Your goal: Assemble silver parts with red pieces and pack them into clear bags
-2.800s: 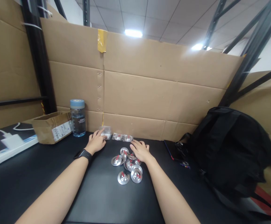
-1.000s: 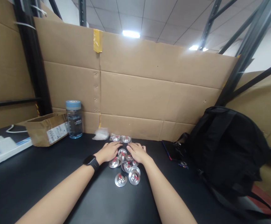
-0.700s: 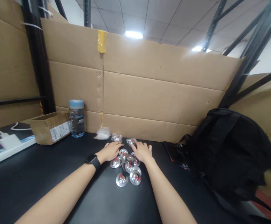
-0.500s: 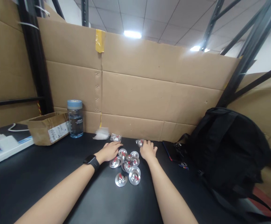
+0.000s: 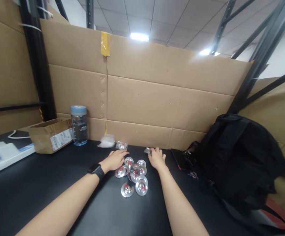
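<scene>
Several small silver metal discs with red centres (image 5: 135,178) lie in a loose pile on the black table (image 5: 34,190). My left hand (image 5: 115,159), with a black watch on its wrist, rests flat at the pile's left edge, fingers touching a disc. My right hand (image 5: 156,158) lies to the right of the pile, its fingers on a small clear bag holding a disc (image 5: 147,150). Another bagged disc (image 5: 122,145) and a small heap of clear bags (image 5: 106,141) lie near the cardboard wall.
A blue-capped water bottle (image 5: 79,125) and an open brown cardboard box (image 5: 51,135) stand at the back left. A white charger and board (image 5: 3,152) sit at far left. A black backpack (image 5: 240,157) fills the right side, with a dark flat case (image 5: 181,159) beside it.
My left hand has left the clear bags at the back and come down to the pile. My right hand has slid one bagged disc from the back row off to the right.
</scene>
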The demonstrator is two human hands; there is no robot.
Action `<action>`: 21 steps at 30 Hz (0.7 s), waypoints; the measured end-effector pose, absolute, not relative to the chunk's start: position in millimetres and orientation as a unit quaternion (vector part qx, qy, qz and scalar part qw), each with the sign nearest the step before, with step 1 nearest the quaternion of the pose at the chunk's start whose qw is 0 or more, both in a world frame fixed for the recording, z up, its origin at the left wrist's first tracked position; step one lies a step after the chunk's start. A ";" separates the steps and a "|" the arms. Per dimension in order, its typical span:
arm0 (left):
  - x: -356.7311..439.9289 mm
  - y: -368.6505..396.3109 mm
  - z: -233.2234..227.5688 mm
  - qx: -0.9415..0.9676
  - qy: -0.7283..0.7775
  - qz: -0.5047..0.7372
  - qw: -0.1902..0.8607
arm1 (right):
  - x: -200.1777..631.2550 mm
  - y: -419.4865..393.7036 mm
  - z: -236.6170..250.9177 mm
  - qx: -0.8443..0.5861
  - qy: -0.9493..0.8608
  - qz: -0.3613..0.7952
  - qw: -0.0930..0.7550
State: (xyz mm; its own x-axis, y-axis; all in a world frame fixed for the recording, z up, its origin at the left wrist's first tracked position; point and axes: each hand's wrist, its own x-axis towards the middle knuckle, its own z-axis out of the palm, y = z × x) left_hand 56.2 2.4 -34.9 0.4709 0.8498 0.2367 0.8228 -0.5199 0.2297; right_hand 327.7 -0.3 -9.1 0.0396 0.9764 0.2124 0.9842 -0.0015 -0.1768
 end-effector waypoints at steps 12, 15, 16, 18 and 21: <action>54.8 5.1 -37.9 0.855 0.485 0.178 0.042 | 321.0 -4.3 0.0 -0.643 -0.685 -0.038 0.340; 55.0 5.4 -37.0 0.855 0.487 0.172 0.037 | 310.1 -8.5 4.8 -0.553 -0.697 -0.028 0.456; 55.1 5.6 -36.6 0.856 0.487 0.170 0.037 | 305.9 -10.6 6.4 -0.523 -0.701 -0.022 0.484; 55.2 5.7 -36.1 0.858 0.484 0.165 0.036 | 297.8 -15.4 8.8 -0.478 -0.710 -0.007 0.517; 55.0 6.0 -36.5 0.859 0.486 0.159 0.035 | 288.6 -22.2 10.0 -0.444 -0.729 0.017 0.520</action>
